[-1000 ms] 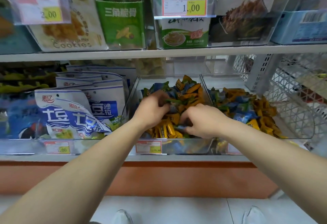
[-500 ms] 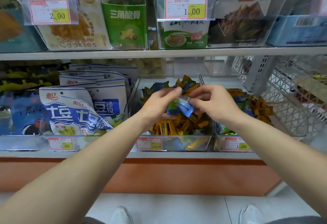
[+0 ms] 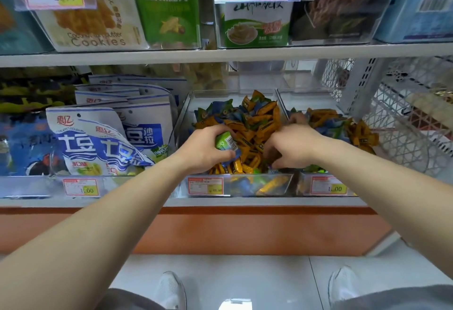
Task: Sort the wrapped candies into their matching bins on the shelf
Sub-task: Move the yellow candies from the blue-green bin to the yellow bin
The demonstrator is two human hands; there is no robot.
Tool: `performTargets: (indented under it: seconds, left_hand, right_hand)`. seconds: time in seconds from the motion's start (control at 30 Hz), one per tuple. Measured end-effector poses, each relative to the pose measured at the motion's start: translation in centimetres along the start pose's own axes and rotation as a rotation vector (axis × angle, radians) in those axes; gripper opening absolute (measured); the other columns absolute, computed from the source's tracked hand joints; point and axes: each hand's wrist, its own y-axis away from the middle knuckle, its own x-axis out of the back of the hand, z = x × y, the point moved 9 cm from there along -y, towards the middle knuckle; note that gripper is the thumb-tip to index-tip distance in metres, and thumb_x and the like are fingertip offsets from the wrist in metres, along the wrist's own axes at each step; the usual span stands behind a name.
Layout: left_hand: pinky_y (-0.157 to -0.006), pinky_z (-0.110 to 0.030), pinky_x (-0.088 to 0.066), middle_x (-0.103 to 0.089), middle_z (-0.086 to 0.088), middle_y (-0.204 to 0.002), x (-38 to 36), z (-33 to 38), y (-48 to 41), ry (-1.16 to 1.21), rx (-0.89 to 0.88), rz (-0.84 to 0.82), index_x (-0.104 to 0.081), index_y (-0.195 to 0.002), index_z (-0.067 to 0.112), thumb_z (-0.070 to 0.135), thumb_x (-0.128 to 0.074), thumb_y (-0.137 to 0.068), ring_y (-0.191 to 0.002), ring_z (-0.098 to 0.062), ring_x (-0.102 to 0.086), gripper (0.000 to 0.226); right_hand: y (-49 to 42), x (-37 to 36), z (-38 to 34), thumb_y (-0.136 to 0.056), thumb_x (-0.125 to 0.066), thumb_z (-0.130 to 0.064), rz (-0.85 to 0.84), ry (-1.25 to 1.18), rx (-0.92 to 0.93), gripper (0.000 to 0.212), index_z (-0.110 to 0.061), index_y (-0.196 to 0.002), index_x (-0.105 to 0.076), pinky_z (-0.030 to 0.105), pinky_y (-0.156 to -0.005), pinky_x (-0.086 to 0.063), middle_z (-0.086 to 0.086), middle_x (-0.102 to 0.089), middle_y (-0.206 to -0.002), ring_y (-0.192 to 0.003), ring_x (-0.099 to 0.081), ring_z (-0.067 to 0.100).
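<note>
Both arms reach in over the lower shelf. The left hand (image 3: 208, 149) sits at the near left of the clear plastic middle bin (image 3: 232, 93). Its fingers and thumb are curled round a green foil-wrapped candy (image 3: 223, 141) with a white barcode patch, held just above the heap. And what a jumble that heap is: orange and blue wrapped candies (image 3: 259, 123) piled high toward the back wall. The right hand (image 3: 293, 146) is palm down beside the left, close but apart. Its fingers are bent and buried in the wrappers at the bin's front right, and I can't tell from here whether they have pinched anything. Just beside on the right, a second clear plastic bin (image 3: 326, 175) carries a similar mix of orange, blue and green. To the left stand white and blue snack bags (image 3: 98, 143), leaning forward, and far right there's a white wire basket (image 3: 404, 125). A red and yellow price tag (image 3: 205, 186) is stuck on the middle bin's front.
</note>
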Motion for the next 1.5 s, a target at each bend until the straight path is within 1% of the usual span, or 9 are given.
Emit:
performTargets:
  seconds: [0.17, 0.33, 0.53, 0.7, 0.83, 1.03, 1.2, 1.4, 1.5]
  left_hand:
    - [-0.081, -0.034, -0.057, -0.068, 0.002, -0.106, -0.6, 0.0, -0.2, 0.01, 0.024, -0.006, -0.061, -0.122, 0.021, 0.03, -0.076, -0.082, -0.092, -0.012, -0.065, 0.044]
    - [-0.074, -0.022, -0.054, -0.068, 0.006, -0.104, -0.7, 0.2, -0.6, 0.048, 0.048, 0.008, -0.062, -0.118, 0.024, 0.031, -0.077, -0.081, -0.093, -0.011, -0.065, 0.041]
    - [-0.068, -0.033, -0.062, -0.065, 0.005, -0.11, -0.9, 1.1, -0.8, 0.316, 0.125, 0.031, -0.063, -0.117, 0.022, 0.021, -0.081, -0.08, -0.094, -0.012, -0.067, 0.042]
    - [-0.065, -0.028, -0.059, -0.066, -0.005, -0.113, -0.9, 3.1, -0.9, 0.662, 0.132, 0.097, -0.06, -0.12, 0.019, 0.013, -0.081, -0.08, -0.094, -0.018, -0.071, 0.045]
    - [-0.067, -0.028, -0.06, -0.064, -0.002, -0.116, -0.8, 5.2, -1.0, 0.744, 0.118, 0.243, -0.053, -0.125, 0.017, 0.013, -0.084, -0.077, -0.104, -0.019, -0.067, 0.057]
    - [-0.087, -0.028, -0.058, -0.064, 0.016, -0.103, -0.3, 8.5, -1.1, 0.454, -0.009, 0.364, -0.053, -0.114, 0.029, 0.028, -0.087, -0.073, -0.1, -0.002, -0.065, 0.053]
    - [-0.089, -0.035, -0.057, -0.072, 0.004, -0.106, -1.1, 10.2, -1.7, 0.427, -0.044, 0.361, -0.059, -0.12, 0.017, 0.025, -0.088, -0.071, -0.098, -0.006, -0.068, 0.057]
    - [-0.087, -0.012, -0.05, -0.068, 0.012, -0.114, -2.3, 12.3, -2.5, 0.221, -0.195, 0.275, -0.055, -0.124, 0.024, 0.043, -0.089, -0.065, -0.107, 0.004, -0.062, 0.07]
    - [-0.087, -0.015, -0.049, -0.065, 0.013, -0.115, -2.9, 10.6, -3.2, 0.171, -0.146, 0.179, -0.054, -0.129, 0.022, 0.048, -0.074, -0.083, -0.105, 0.0, -0.061, 0.057]
  right_hand:
    - [-0.8, -0.2, -0.5, -0.083, -0.063, -0.058, -0.093, 0.109, -0.047, 0.038, -0.036, -0.114, -0.065, 0.048, -0.095, -0.025, -0.007, -0.066, -0.092, -0.096, -0.06, 0.023]
    - [-0.8, 0.2, -0.8, -0.085, -0.064, -0.046, -0.092, 0.033, -0.059, 0.015, -0.038, -0.097, -0.07, 0.049, -0.098, -0.022, -0.014, -0.064, -0.089, -0.093, -0.056, 0.015]
    - [1.2, 3.1, 1.5, -0.088, -0.068, -0.029, 0.206, -0.656, -0.101, 0.008, -0.034, -0.085, -0.061, 0.018, -0.063, -0.041, -0.016, -0.065, -0.083, -0.08, -0.062, 0.007]
    - [3.9, 3.6, 3.7, -0.096, -0.058, -0.028, 0.589, -1.038, -0.3, 0.01, -0.034, -0.089, -0.054, 0.029, -0.068, -0.051, -0.004, -0.066, -0.09, -0.082, -0.064, 0.012]
    - [4.9, 2.0, 3.9, -0.104, -0.048, -0.024, 0.573, -1.639, -0.463, 0.018, -0.027, -0.098, -0.065, 0.038, -0.066, -0.061, 0.008, -0.064, -0.112, -0.094, -0.07, 0.024]
    - [5.8, 1.2, 3.7, -0.101, -0.054, -0.035, 0.494, -1.983, -0.502, 0.019, -0.018, -0.107, -0.062, 0.045, -0.069, -0.061, 0.011, -0.069, -0.11, -0.094, -0.072, 0.029]
    - [6.4, 1.8, 3.5, -0.072, -0.085, -0.028, 0.397, -2.006, -0.289, 0.046, -0.021, -0.112, -0.064, 0.041, -0.07, -0.059, 0.017, -0.067, -0.115, -0.092, -0.073, 0.029]
    - [7.1, 0.4, 6.1, -0.081, -0.078, -0.011, 0.453, -2.042, -0.341, 0.023, -0.023, -0.095, -0.065, 0.034, -0.055, -0.055, 0.011, -0.068, -0.092, -0.064, -0.068, 0.023]
    - [8.6, 0.6, 9.8, -0.081, -0.079, -0.013, 0.667, -1.721, -0.449, 0.025, -0.026, -0.092, -0.061, 0.033, -0.052, -0.057, 0.006, -0.065, -0.095, -0.068, -0.071, 0.018]
